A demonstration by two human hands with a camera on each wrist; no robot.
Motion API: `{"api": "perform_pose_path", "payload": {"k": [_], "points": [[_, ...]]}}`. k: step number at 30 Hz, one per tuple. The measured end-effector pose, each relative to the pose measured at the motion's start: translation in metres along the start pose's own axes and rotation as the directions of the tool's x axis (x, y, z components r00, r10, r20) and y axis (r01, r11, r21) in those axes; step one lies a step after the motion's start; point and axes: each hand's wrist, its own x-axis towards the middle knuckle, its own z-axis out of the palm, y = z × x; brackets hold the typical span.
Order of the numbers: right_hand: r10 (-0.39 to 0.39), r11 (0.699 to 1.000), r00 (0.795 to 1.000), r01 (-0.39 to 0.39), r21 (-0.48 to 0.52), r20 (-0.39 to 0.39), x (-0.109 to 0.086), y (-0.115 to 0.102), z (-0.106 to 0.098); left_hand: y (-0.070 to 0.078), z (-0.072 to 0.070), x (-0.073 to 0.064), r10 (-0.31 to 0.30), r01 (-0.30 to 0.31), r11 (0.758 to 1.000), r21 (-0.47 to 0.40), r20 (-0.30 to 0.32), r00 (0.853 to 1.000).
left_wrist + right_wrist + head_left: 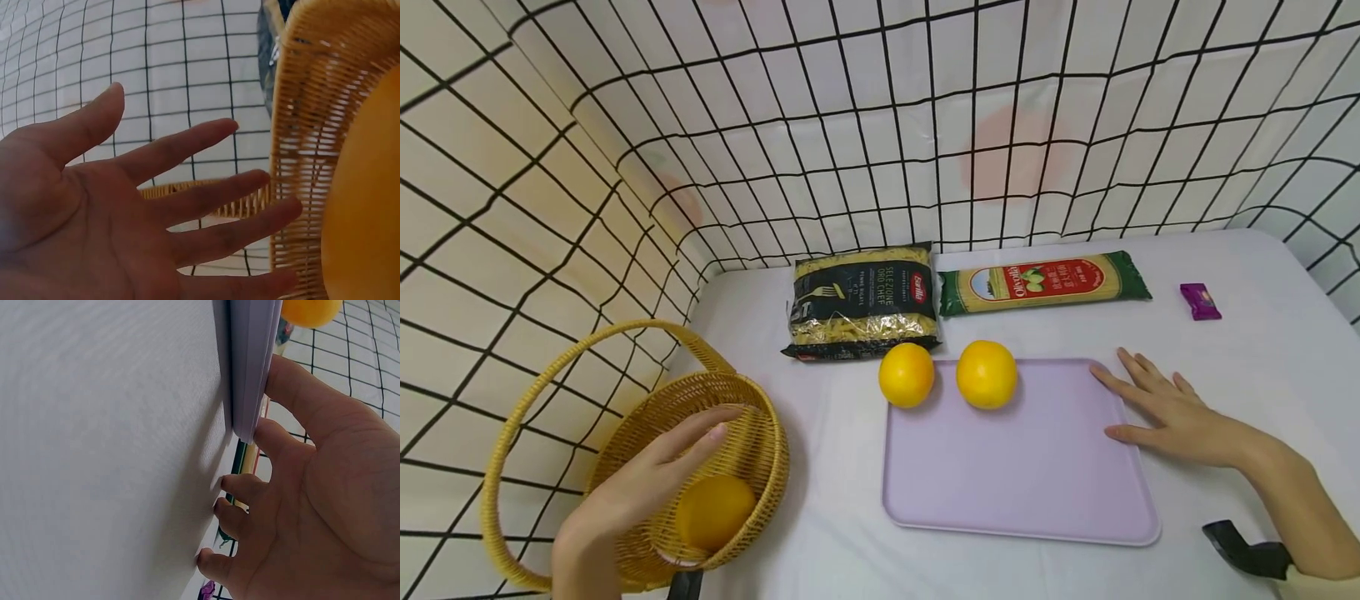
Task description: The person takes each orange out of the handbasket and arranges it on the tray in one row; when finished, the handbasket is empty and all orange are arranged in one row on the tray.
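Observation:
My left hand (658,471) hovers over a wicker basket (771,467), its fingers spread and holding nothing. Inside the basket lies one orange (715,510), also large in the left wrist view as an orange surface (369,200). My right hand (1180,417) rests at the right edge of a lilac tray (1015,475), with thumb and index finger touching the rim (253,375) and the other fingers reaching to the cloth. Two more oranges are at the tray's far side: one orange (907,375) at the far left corner, another orange (987,375) beside it.
Behind the tray lie a dark pasta bag (865,302) and a long spaghetti packet (1045,283). A small purple wrapped sweet (1200,302) is at the far right. Black wire grid (880,125) walls the back and sides. The basket's tall handle (501,467) leans left.

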Motion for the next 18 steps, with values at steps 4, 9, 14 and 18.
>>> {"api": "perform_pose_path", "payload": {"k": [4,9,14,18], "points": [[-0.001,1.0,1.0,0.001,0.0,-0.002,0.0,0.0,0.001,-0.007,-0.002,0.0,-0.054,0.055,0.998,-0.023,0.039,0.998],[-0.004,1.0,1.0,0.004,-0.004,-0.003,0.0,0.001,0.001,-0.015,0.001,0.004,-0.132,0.135,0.99,-0.027,0.099,0.986],[-0.015,1.0,1.0,0.015,-0.003,-0.005,0.0,0.001,0.0,-0.02,0.007,0.005,-0.177,0.178,0.984,0.003,0.09,0.98],[-0.013,1.0,1.0,0.013,-0.001,-0.003,0.0,0.0,0.0,-0.024,0.01,0.0,-0.189,0.189,0.982,0.012,0.073,0.979]]}}
